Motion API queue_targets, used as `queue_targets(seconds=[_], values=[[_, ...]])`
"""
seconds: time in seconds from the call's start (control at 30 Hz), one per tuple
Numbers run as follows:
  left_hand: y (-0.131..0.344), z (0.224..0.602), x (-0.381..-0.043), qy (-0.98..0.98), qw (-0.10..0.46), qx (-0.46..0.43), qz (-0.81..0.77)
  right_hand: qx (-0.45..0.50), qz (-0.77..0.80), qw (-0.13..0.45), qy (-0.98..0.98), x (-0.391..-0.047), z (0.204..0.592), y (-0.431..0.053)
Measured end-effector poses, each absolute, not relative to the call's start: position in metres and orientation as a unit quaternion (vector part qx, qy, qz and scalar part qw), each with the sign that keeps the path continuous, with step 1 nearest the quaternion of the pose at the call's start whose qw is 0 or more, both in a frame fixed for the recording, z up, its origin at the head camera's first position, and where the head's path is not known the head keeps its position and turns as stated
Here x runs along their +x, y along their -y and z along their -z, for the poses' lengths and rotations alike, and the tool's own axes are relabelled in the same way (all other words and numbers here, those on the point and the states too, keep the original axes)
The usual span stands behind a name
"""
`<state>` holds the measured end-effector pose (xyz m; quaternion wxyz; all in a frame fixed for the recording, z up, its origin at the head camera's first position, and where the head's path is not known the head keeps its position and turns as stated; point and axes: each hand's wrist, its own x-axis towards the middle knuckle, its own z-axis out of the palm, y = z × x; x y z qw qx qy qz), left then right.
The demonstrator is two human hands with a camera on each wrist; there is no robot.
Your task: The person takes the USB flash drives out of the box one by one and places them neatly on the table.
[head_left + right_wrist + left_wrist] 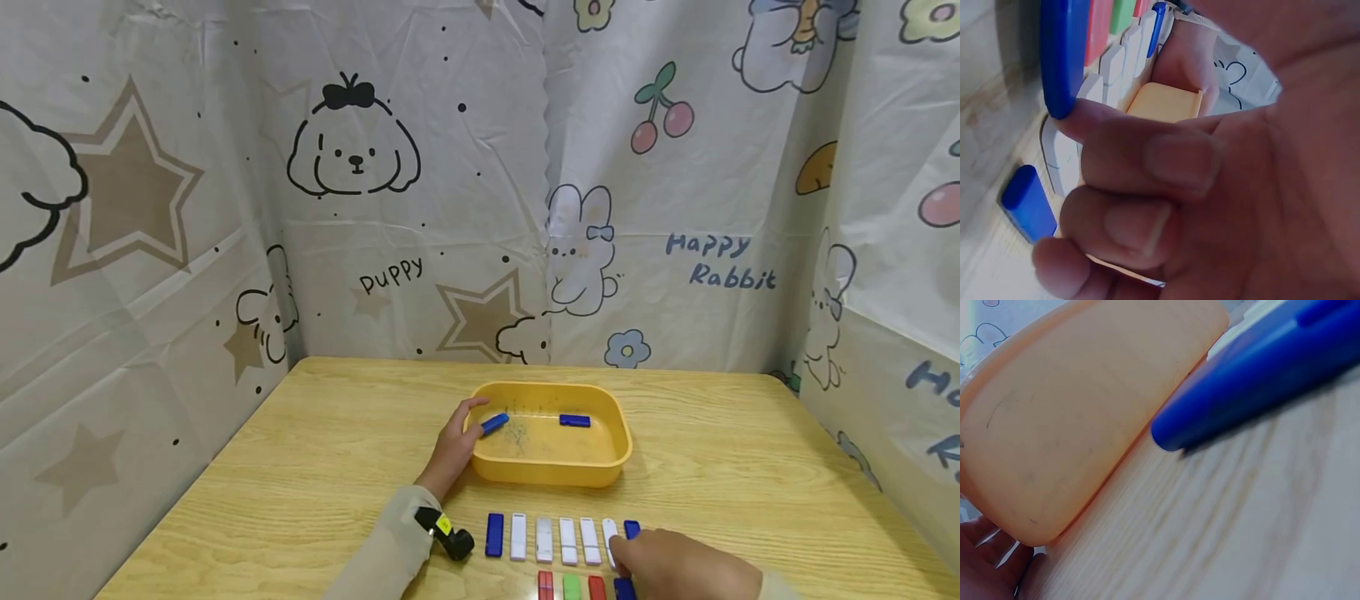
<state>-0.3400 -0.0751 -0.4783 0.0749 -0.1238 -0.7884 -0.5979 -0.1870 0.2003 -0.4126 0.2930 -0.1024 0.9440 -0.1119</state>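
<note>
At the left end of a yellow plastic bin (551, 473), my left hand (456, 439) grips the rim. Its thumb lies over the edge, right by the end of a blue USB stick (496, 423) inside; the other fingers (1007, 553) show around the bin's outer corner in the left wrist view. My right hand (678, 560) is low on the right, its fingers (1125, 225) curled. Its fingertips hold the near end of a round-ended white USB stick (610, 528) in a row on the table. A blue USB stick (632, 528) ends that row, partly hidden by the hand.
Another blue stick (575, 421) lies inside the bin. The row runs left through several white sticks (567, 540) to a blue one (494, 534). Nearer, a second row has red (596, 588), green (572, 587) and blue (624, 589) sticks. Printed curtains surround the wooden table (360, 417).
</note>
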Motion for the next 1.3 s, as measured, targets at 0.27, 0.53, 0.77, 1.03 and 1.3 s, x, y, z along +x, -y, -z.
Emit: queue_targets(seconds=[0.27, 0.53, 0.77, 1.03, 1.3], values=[[0.0751, 0.4788, -0.3398, 0.790, 0.075, -0.125, 0.596, -0.151, 0.069, 0.268, -0.949, -0.1873, 0.4150, -0.2004], [0.0751, 0.4802, -0.3410, 0.794, 0.081, -0.121, 0.590, -0.145, 0.057, 0.259, -0.953, -0.1861, 0.4133, -0.1985], [0.0752, 0.4807, -0.3410, 0.795, 0.080, -0.122, 0.588, -0.132, 0.056, 0.260, -0.955, -0.1860, 0.4139, -0.1965], [0.0751, 0.4823, -0.3420, 0.793, 0.081, -0.129, 0.590, -0.138, 0.050, 0.253, -0.956, -0.1858, 0.4133, -0.1976], [0.0755, 0.4797, -0.3409, 0.794, 0.084, -0.123, 0.589, -0.125, 0.083, 0.252, -0.956, -0.1863, 0.4080, -0.2026]])
